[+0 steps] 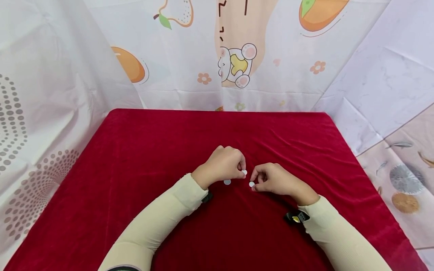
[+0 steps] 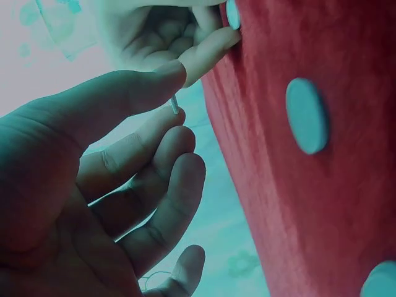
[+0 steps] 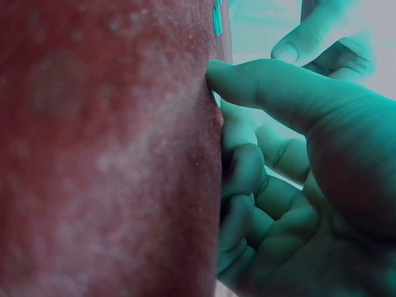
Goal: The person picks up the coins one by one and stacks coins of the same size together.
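Note:
My left hand pinches a small, thin white disc between thumb and index finger, raised above the red cloth. Seen edge-on in the left wrist view, that disc is a thin sliver; the other fingers are loosely bent. Just to the right, my right hand has thumb and index fingertips at opposite edges of another white disc, low at the cloth. The right thumb hides this disc in the right wrist view. One more white disc lies flat beneath the left wrist.
Red velvet cloth covers the table, with wrinkles toward the right. In the left wrist view, a disc lies on the cloth, and part of another disc shows at the lower corner. Printed white curtains hang behind and beside the table.

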A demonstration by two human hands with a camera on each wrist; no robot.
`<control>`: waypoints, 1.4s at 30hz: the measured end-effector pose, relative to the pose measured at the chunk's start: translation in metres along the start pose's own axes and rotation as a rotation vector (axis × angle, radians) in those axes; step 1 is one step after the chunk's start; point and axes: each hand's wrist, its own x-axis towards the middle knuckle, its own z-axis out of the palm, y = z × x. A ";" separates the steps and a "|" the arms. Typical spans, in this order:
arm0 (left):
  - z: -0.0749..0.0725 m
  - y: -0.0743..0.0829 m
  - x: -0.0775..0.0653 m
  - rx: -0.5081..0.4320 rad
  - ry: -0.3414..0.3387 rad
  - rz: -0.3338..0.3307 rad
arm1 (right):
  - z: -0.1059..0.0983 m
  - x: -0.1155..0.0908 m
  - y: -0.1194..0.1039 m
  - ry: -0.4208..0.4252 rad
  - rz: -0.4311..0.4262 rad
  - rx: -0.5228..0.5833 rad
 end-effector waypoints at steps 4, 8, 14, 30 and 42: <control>0.007 0.002 0.002 0.006 -0.014 0.007 | 0.000 -0.001 0.000 0.007 -0.002 -0.012; 0.013 0.003 0.003 -0.013 -0.038 0.013 | 0.000 -0.002 0.000 0.008 0.007 -0.008; 0.021 0.002 0.004 -0.037 -0.072 -0.001 | 0.001 0.001 0.000 -0.003 -0.020 0.000; 0.027 0.004 0.005 0.003 -0.126 -0.004 | 0.001 0.001 0.000 0.005 -0.005 -0.025; 0.030 0.002 0.007 -0.027 -0.141 -0.011 | -0.001 0.001 0.000 0.000 -0.004 -0.027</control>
